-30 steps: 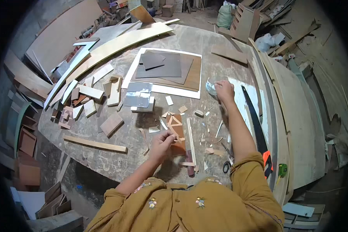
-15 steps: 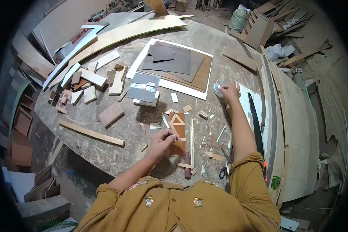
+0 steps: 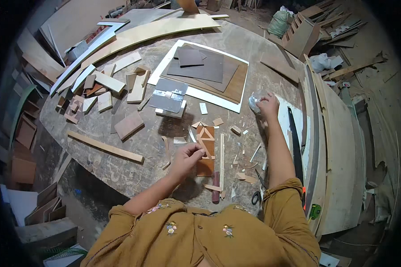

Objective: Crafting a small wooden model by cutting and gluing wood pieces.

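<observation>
Near the middle of the worktable, my left hand (image 3: 189,156) pinches a small thin light wood strip (image 3: 204,150) over an orange-brown board (image 3: 205,167) bearing pale strips arranged in triangles. My right hand (image 3: 268,104) grips a small crumpled clear plastic container or bag (image 3: 255,100) with bluish-white in it, beside a white sheet (image 3: 284,115); its exact kind is unclear. A dark red stick (image 3: 216,189), long pale strips (image 3: 222,162), wood scraps (image 3: 245,178) and scissors (image 3: 255,198) lie between my forearms.
Stacked dark sheets (image 3: 202,75) on a white board, a grey plate on a block (image 3: 168,93) and a pile of wood offcuts (image 3: 104,101) lie across the table (image 3: 98,173). A long saw (image 3: 295,147) and green tape measure (image 3: 315,211) sit at the right edge.
The view has shifted slightly. My right hand's fingers have moved a little on the plastic item, tilting it. My left hand stays over the orange-brown board, still pinching.
</observation>
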{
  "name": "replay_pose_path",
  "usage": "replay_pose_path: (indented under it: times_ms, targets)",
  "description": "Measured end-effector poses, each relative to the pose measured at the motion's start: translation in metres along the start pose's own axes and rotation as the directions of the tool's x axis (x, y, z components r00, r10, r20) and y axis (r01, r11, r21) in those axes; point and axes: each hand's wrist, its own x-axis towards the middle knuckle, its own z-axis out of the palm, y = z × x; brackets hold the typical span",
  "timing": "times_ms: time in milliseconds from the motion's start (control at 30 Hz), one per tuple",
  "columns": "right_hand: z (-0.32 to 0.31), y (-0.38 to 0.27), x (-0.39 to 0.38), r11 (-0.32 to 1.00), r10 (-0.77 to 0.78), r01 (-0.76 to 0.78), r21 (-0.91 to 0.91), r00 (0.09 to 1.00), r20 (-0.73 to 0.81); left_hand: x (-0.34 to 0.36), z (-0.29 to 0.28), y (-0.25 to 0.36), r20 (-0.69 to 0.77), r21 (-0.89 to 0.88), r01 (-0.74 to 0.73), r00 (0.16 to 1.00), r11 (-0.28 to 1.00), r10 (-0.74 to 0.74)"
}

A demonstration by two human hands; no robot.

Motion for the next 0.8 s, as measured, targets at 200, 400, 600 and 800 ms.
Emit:
replay_pose_path:
  times_ms: [200, 400, 600, 800]
  targets:
    - [-0.010, -0.005, 0.000, 0.998, -0.060, 0.061, -0.030, 0.998, 0.024, 0.001, 0.001, 0.000, 0.016, -0.015, -0.012, 1.000, 1.000, 0.012]
    - [-0.023, -0.019, -0.010, 0.981, -0.183, 0.176, -0.083, 0.979, -0.093, 0.003, 0.005, 0.015, 0.067, 0.000, 0.018, 0.998, 1.000, -0.018]
    - [-0.042, -0.041, -0.030, 0.960, -0.191, 0.185, -0.209, 0.982, -0.008, 0.001, 0.015, 0.029, 0.100, -0.134, 0.069, 0.993, 0.989, -0.056]
    - [-0.038, -0.034, -0.047, 0.933, -0.173, 0.208, -0.292, 0.975, 0.142, -0.001, 0.011, 0.022, 0.106, -0.136, 0.048, 0.994, 0.990, -0.034]
